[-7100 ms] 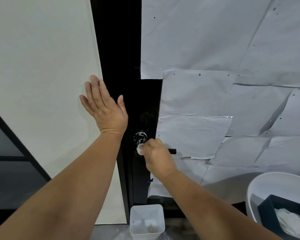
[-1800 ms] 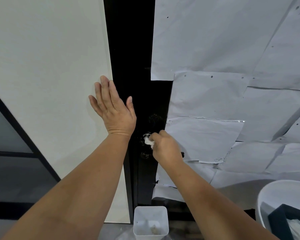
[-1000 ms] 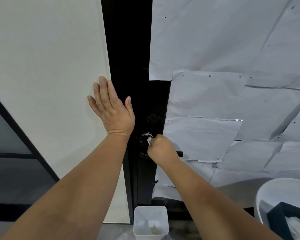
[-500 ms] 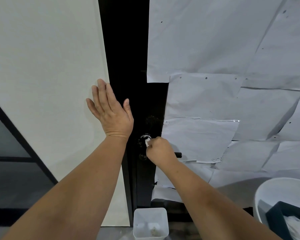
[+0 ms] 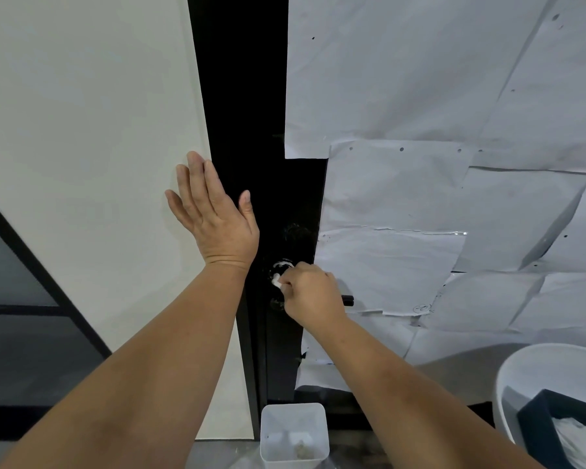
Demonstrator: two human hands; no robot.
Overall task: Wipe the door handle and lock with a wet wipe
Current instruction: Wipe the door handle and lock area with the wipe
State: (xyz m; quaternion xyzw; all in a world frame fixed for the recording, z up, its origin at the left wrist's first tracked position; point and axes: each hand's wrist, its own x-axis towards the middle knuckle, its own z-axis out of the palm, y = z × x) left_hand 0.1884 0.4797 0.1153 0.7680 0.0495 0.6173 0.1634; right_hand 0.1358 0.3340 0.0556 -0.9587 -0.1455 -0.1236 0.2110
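Your white wet wipe (image 5: pixel 277 281) on black door (image 5: pixel 247 96), off-white wall (image 5: pixel 82 113) upper left, pale grey paper sheets (image 5: pixel 420 79) upper right

The right hand (image 5: pixel 313 294) covers most of the door handle (image 5: pixel 348 300), leaving only its dark far tip showing. The wet wipe (image 5: pixel 276 280) is mostly buried in the fingers. The lock (image 5: pixel 282 265) blends into the black door (image 5: pixel 251 96). Both the white bin (image 5: pixel 295 434) and the tub (image 5: pixel 521 384) on the right are cut by the frame's edge.

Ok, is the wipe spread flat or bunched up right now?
Bunched up: only a small white wad of the wipe shows past the right hand's closed fingers, pressed at the lock.
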